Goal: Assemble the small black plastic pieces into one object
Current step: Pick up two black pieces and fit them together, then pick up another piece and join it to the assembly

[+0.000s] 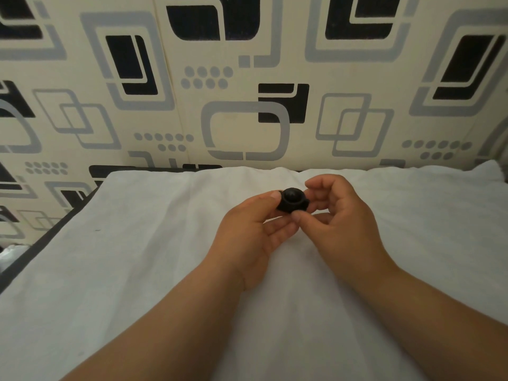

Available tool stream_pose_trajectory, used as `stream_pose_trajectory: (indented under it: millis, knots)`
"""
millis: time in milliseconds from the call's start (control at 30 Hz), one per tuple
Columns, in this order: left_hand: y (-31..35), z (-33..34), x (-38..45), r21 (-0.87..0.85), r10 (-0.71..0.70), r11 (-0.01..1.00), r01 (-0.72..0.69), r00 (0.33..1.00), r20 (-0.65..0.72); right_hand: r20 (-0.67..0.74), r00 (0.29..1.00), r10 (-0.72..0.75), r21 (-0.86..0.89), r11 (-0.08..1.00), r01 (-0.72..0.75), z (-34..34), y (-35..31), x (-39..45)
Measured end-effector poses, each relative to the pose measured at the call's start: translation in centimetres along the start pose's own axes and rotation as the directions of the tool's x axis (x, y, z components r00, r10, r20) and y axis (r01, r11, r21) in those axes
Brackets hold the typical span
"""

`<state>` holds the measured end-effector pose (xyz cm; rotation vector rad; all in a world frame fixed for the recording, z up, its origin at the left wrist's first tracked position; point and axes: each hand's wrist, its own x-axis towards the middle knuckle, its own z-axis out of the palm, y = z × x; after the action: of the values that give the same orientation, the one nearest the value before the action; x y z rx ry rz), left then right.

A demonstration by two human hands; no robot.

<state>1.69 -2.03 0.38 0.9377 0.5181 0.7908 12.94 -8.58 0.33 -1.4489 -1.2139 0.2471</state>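
Observation:
A small black plastic object (292, 200) with a rounded dome on top of a ring-like base is held above the white cloth, in the middle of the view. My left hand (253, 232) grips its left side with thumb and fingers. My right hand (338, 215) pinches its right and lower edge with thumb and fingertips. Both hands touch the piece at once. Its underside is hidden by my fingers, and I cannot tell whether it is one piece or two fitted together.
A white cloth (137, 270) covers the surface under my arms. A dark edge (41, 243) runs along its left side. A wall with black and grey patterned paper (247, 78) stands right behind the far edge.

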Motion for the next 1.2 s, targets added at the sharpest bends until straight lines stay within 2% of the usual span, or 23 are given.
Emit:
stream_pose_trajectory:
  millis: [167, 467, 733, 833, 967, 1200]
  knots:
    - [-0.1, 0.0, -0.2, 0.088, -0.042, 0.996, 0.033, 0.994, 0.102, -0.035, 0.999, 0.005, 0.031, 1.0, -0.004, -0.2, -0.2, 0.0]
    - [-0.6, -0.2, 0.0, 0.136, -0.024, 0.991, 0.008, 0.992, 0.12, -0.04, 0.999, -0.006, -0.018, 1.0, 0.006, -0.2, -0.3, -0.1]
    - [-0.8, -0.4, 0.1, 0.162, -0.009, 0.987, -0.003, 0.997, 0.074, -0.076, 0.997, 0.021, -0.243, 0.969, -0.039, -1.9, 0.0, 0.4]
    - [-0.9, -0.4, 0.2, 0.187, -0.017, 0.982, 0.004, 0.998, 0.066, -0.051, 0.996, 0.067, -0.358, 0.93, -0.081, -2.2, 0.2, 0.6]
    - [-0.8, -0.5, 0.3, 0.188, -0.023, 0.982, 0.01, 0.998, 0.065, -0.002, 0.98, 0.198, -0.502, 0.847, -0.172, -2.6, 0.5, 1.0]
    - [-0.8, -0.4, 0.2, 0.177, -0.039, 0.984, 0.027, 0.997, 0.062, 0.065, 0.938, 0.342, -0.604, 0.761, -0.236, -2.7, 1.3, 1.4]
